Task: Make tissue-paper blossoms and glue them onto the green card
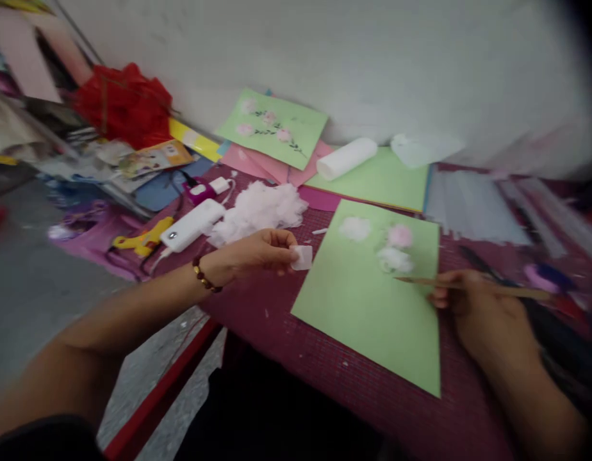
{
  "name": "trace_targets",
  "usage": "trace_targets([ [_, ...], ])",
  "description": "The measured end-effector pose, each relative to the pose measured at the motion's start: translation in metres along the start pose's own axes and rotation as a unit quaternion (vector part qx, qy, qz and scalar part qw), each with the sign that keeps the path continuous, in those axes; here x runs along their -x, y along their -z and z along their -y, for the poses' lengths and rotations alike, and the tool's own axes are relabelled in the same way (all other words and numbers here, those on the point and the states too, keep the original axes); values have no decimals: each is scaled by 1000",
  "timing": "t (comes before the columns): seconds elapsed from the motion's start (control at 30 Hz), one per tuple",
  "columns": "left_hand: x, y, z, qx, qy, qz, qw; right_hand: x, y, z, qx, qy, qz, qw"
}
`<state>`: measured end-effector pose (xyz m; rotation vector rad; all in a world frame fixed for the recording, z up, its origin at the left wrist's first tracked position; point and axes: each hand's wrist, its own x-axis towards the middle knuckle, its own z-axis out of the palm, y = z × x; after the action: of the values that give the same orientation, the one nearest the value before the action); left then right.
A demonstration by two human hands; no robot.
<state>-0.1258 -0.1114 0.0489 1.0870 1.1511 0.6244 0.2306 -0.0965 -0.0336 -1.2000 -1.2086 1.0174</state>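
My left hand (271, 251) pinches a small white square (303, 257), thin like tissue or cloth, just off the left edge of a green sheet (368, 320). Between the fingers of my right hand (478, 307) is a slim wooden stick (421, 282); its pointed end hovers over or touches the sheet, which I cannot tell. Near that tip sit a white fluffy puff (395, 260) and a pink puff (400, 235). Another white puff (355, 228) lies at the sheet's upper left. Beside my left hand is a heap of pale pinkish squares (267, 208).
A yellow glue gun (142, 240) and white power bank (193, 225) lie at the left. Behind are a finished-looking flower picture (281, 131), a white roll (348, 159) and a red plastic bag (125, 105). Clear strips (478, 205) lie at the right, before the wall.
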Motion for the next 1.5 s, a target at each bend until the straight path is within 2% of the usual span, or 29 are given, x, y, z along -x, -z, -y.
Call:
trace_targets([
  [0.1, -41, -34, -7, -24, 0, 65, 998, 2, -1, 4, -8, -51, 2, 999],
  [0.2, -76, -61, -9, -74, -25, 116, 990, 3, -2, 7, -19, -42, 15, 999],
  [0.27, -91, -73, -10, -125, -60, 144, 980, 4, -4, 10, -33, -29, 18, 999],
  [0.37, -100, -81, -9, -211, -108, 157, 959, 7, -6, 15, -56, -21, 31, 998],
  [0.43, -100, -81, -7, -248, -116, 168, 947, 8, -7, 17, -63, -24, 42, 997],
  [0.53, -96, -77, -7, -280, -95, 204, 933, 10, -9, 19, -65, -32, 49, 996],
  [0.6, -91, -74, -10, -350, -108, 186, 912, 10, -11, 20, -63, -37, 51, 996],
  [0.63, -89, -73, -12, -407, -135, 150, 891, 10, -11, 21, -64, -38, 52, 996],
  [0.7, -83, -72, -18, -518, -205, 61, 828, 11, -12, 22, -64, -36, 58, 996],
  [0.77, -75, -75, -22, -576, -261, 34, 774, 11, -12, 23, -60, -31, 63, 996],
  [0.83, -66, -81, -22, -589, -278, 81, 754, 11, -12, 23, -51, -28, 67, 996],
  [0.93, -54, -92, -14, -616, -261, 136, 731, 12, -11, 23, -31, -28, 72, 997],
  [1.13, -46, -107, 10, -680, -262, 114, 675, 13, -10, 24, -51, -29, 83, 995],
  [1.2, -50, -107, 11, -674, -267, 103, 681, 14, -10, 24, -60, -24, 85, 994],
  [1.23, -53, -105, 10, -655, -264, 99, 701, 14, -10, 25, -63, -20, 85, 994],
  [1.27, -57, -103, 7, -622, -254, 96, 734, 15, -11, 25, -64, -16, 85, 994],
  [1.37, -69, -96, -8, -465, -188, 103, 859, 17, -15, 28, -38, -5, 81, 996],
  [1.4, -71, -94, -13, -409, -166, 109, 891, 18, -18, 29, -22, -1, 79, 997],
  [1.43, -74, -93, -17, -360, -152, 115, 913, 19, -20, 30, -7, 2, 80, 997],
  [1.5, -76, -93, -22, -293, -151, 126, 936, 20, -26, 30, 10, 4, 87, 996],
])
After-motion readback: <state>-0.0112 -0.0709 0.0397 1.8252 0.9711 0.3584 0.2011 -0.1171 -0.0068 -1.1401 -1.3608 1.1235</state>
